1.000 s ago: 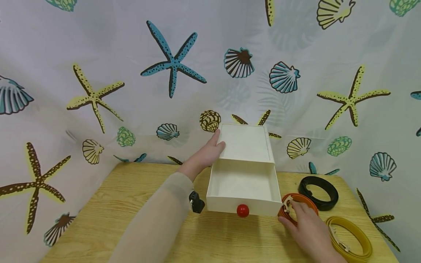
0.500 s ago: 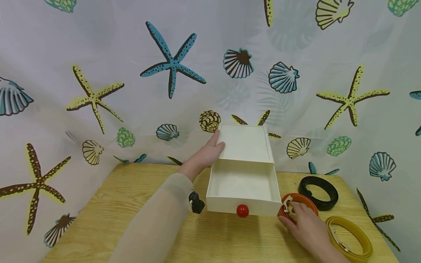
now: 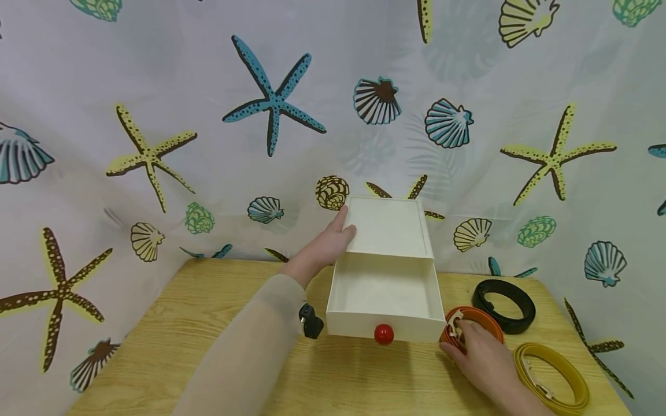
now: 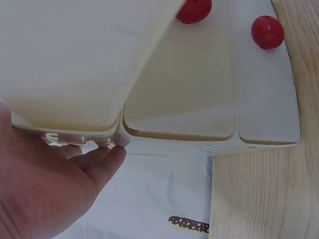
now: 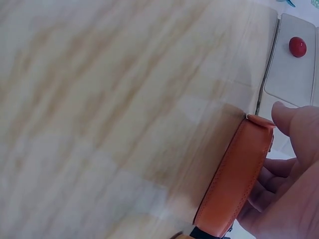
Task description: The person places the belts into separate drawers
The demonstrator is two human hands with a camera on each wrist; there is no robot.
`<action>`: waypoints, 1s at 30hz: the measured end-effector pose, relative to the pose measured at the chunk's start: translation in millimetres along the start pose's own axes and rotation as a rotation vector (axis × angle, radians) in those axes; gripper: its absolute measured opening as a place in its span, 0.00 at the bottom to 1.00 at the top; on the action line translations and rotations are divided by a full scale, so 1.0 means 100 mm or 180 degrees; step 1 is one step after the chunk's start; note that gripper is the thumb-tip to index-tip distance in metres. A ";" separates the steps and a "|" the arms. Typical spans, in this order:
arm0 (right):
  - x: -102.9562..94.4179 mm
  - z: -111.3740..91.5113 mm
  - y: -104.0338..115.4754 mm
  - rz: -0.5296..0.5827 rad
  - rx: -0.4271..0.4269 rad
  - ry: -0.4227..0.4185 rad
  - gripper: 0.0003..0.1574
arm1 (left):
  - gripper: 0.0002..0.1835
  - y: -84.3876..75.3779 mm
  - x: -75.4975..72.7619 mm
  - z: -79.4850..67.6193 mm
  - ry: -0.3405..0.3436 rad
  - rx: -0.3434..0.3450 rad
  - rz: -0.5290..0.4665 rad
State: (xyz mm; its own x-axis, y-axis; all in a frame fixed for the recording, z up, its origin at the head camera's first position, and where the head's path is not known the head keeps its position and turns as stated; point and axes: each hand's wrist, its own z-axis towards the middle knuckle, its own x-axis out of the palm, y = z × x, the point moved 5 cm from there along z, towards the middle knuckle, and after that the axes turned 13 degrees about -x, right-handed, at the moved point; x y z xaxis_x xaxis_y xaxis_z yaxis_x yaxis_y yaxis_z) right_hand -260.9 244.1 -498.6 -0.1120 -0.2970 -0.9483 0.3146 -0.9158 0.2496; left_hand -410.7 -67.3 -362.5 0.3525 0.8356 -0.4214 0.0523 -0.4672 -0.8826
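A white drawer box (image 3: 390,225) stands at the table's middle, its top drawer (image 3: 385,326) pulled out, with a red knob (image 3: 384,334) in front. My left hand (image 3: 329,242) rests against the box's left side, fingers fairly straight; in the left wrist view the hand (image 4: 55,184) touches the side wall. My right hand (image 3: 484,355) is at a coiled orange belt (image 3: 486,321) with a pale buckle (image 3: 454,325), fingers over the coil. In the right wrist view the thumb stands apart from the orange belt (image 5: 234,174), and the other fingers are partly hidden behind it.
A black coiled belt (image 3: 525,300) lies behind the orange one, and a yellow coiled belt (image 3: 564,370) to its right. The wooden table (image 3: 192,312) ends at a patterned cloth (image 3: 208,144) at the back. A black clip-like device (image 3: 311,321) is at my left sleeve.
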 end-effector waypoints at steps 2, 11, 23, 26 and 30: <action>0.01 0.00 0.00 -0.0018 -0.0020 -0.0020 0.44 | 0.40 0.01 0.00 0.01 -0.0003 0.0001 0.0005; 0.04 0.01 -0.01 -0.0055 -0.0018 -0.0017 0.41 | 0.40 0.01 0.01 0.02 -0.0005 0.0008 0.0004; 0.08 0.02 -0.03 -0.0031 -0.0018 0.0018 0.37 | 0.40 0.01 0.00 0.02 0.0008 0.0016 -0.0005; 0.08 0.02 -0.02 -0.0033 -0.0028 0.0014 0.35 | 0.40 0.02 0.00 0.02 0.0000 0.0000 0.0006; 0.07 0.02 0.00 -0.0040 -0.0058 0.0001 0.32 | 0.40 0.01 0.00 0.00 0.0009 -0.0007 -0.0005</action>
State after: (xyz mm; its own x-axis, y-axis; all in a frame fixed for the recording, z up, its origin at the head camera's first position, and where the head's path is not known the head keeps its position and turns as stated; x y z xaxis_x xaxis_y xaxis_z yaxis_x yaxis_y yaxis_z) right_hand -263.3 241.6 -505.4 -0.1158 -0.2853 -0.9514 0.3302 -0.9144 0.2340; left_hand -410.3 -67.8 -363.1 0.3550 0.8355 -0.4194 0.0549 -0.4665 -0.8828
